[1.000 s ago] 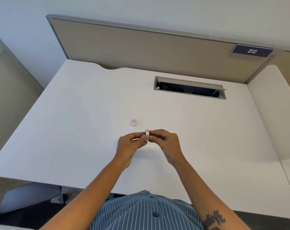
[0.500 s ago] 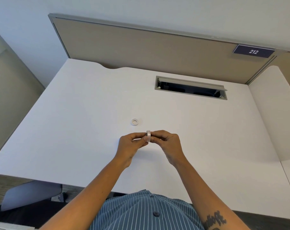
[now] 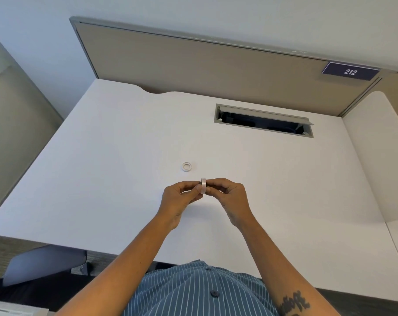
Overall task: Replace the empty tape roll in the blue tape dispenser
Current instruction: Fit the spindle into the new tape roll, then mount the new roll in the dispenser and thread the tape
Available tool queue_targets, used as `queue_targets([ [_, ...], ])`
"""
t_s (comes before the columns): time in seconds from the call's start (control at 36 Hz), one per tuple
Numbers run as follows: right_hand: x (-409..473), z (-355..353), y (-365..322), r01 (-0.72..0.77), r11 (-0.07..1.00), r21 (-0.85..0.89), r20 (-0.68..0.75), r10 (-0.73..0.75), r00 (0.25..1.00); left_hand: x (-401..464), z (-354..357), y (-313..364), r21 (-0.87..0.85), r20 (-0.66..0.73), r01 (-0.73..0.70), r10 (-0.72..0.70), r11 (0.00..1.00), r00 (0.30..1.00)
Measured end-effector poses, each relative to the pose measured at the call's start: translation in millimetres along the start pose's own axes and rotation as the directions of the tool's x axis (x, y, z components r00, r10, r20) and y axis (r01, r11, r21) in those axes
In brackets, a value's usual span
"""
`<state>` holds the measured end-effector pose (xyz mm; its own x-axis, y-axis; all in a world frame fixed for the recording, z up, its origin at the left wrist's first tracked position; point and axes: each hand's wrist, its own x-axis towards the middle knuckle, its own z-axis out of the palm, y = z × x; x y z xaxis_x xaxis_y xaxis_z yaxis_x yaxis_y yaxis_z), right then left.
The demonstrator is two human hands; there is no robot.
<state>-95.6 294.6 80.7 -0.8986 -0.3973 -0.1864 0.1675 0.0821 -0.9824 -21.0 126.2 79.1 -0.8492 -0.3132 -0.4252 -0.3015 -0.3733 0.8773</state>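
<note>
Over the near desk [image 3: 102,179], both hands [image 3: 178,197] [image 3: 231,196] pinch the roll [image 3: 203,185]; steady it while finding the tape end.

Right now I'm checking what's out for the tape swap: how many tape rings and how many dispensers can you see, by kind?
Tape rings held between the left hand and right hand: 1
Tape rings lying flat on the desk: 1
Blue tape dispensers in view: 0
Total: 2
</note>
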Motion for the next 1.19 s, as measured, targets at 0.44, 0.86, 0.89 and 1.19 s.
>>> queue_targets([
  [0.44,0,15,2,-0.076,0.995,0.07,0.009,0.075,0.997,3,-11,-6,0.056,-0.029,0.002,-0.001,0.998,1.0],
  [0.86,7,25,0,-0.169,0.982,0.087,0.045,0.165,0.985,4,-27,-5,0.159,-0.02,-0.024,0.027,0.987,0.999],
  [0.89,8,26,1,-0.166,0.982,0.088,0.044,0.163,0.986,5,-29,-5,0.17,-0.03,-0.022,0.027,0.985,0.999],
  [1.19,23,55,9,-0.185,0.982,0.038,0.117,0.18,0.977,17,-56,-4,0.208,-0.18,-0.028,0.066,0.978,0.981],
])
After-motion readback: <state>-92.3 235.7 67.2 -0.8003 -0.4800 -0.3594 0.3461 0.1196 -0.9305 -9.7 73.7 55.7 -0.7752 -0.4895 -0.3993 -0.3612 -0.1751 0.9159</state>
